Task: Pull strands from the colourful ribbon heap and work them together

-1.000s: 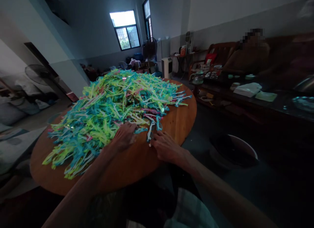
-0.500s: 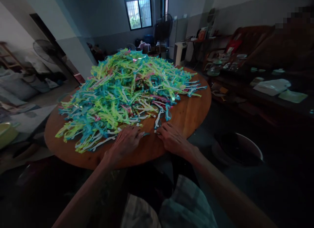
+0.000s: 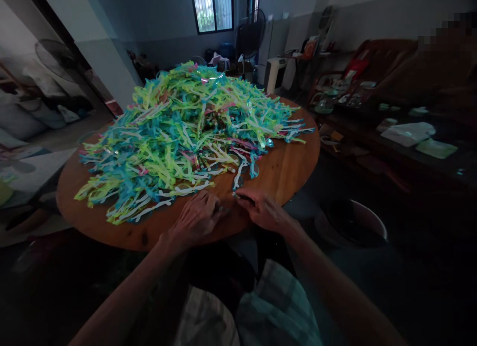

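A large heap of thin plastic strips, yellow-green, blue, white and pink, covers much of a round wooden table. At the table's near side, my left hand rests low with its fingers curled in. Whatever its fingertips pinch is too small to make out. To the right, my right hand has thumb and fingers pressed together, their tips at the lower end of a loose white-and-blue strip. Whether they grip that strip or something smaller cannot be told. A short gap of bare wood separates the hands.
A dark bucket with a pale rim stands on the floor at right. Behind it, a dark low table bears a glass jug and a white plastic bag. Fans stand at left and back. A person's blurred shape is at far right.
My view has shifted slightly. My hands stay close together, and the left fingers have drawn back a little from the strips. A small blue bit by the left fingertips no longer shows clearly.
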The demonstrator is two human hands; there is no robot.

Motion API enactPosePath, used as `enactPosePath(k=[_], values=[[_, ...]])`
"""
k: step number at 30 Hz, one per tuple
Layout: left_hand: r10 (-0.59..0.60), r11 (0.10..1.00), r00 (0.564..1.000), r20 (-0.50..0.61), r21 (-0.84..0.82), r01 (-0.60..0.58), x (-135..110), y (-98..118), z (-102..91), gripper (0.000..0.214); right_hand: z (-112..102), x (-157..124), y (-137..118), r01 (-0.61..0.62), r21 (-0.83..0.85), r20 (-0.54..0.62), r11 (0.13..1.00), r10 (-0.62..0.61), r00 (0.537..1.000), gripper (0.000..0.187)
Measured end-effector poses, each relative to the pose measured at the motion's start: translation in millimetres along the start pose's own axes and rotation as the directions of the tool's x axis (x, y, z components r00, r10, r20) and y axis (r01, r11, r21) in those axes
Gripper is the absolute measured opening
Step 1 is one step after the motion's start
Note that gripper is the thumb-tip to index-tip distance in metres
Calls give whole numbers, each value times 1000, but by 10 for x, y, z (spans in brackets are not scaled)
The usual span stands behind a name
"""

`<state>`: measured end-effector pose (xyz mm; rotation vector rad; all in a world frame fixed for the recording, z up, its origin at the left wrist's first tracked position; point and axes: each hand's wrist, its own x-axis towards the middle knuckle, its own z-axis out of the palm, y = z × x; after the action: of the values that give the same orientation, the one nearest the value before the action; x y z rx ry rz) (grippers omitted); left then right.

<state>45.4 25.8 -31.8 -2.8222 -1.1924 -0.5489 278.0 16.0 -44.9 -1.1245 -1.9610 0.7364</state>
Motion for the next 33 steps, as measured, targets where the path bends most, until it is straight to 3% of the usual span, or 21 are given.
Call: enactPosePath(k=[9, 20, 25, 33], values=[[11, 1000, 988, 153, 24, -15, -9, 40, -62, 10, -105, 4, -45, -124, 165, 162, 978, 97, 982, 27], [16, 998, 1000, -19, 54, -15, -121, 62, -122, 23, -27, 31, -164, -267, 421, 286, 867, 152, 946, 38], [11, 999, 999, -45, 38, -9, -120, 61, -127, 23, 59, 22, -109, -306, 547, 310, 779, 152, 939, 45], [75, 996, 996, -53, 46, -73, -113, 72, -109, 28, 65, 4, -87, -272, 511, 318, 815, 115, 941, 40]])
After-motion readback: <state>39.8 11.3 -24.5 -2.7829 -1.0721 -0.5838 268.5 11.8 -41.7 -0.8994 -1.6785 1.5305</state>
